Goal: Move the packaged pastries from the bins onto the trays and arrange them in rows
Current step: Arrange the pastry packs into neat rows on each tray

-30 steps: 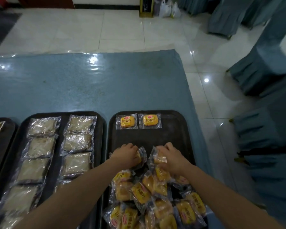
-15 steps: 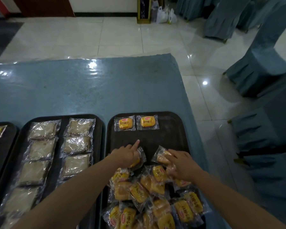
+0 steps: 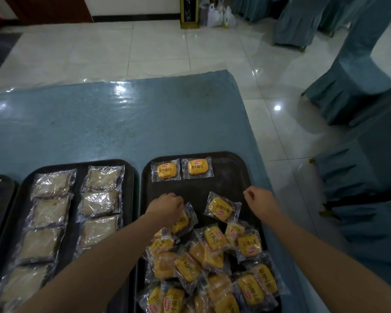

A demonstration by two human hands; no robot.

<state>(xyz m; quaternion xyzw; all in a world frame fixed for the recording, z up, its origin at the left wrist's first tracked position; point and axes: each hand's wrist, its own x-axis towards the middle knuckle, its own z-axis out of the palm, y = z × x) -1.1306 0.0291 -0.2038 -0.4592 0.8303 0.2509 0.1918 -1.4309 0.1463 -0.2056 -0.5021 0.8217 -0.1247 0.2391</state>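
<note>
Yellow packaged pastries (image 3: pixel 209 265) heaped on the black tray (image 3: pixel 233 184); left hand (image 3: pixel 165 207) pinches one packet (image 3: pixel 182 221), right hand (image 3: pixel 259 199) loosely curled, holding nothing, over the tray's right edge.

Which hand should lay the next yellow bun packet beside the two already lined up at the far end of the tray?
Left, probably. The left hand already grips a yellow bun packet, below the two placed packets. The right hand is loosely curled, holds nothing, near the tray's right rim.
</note>
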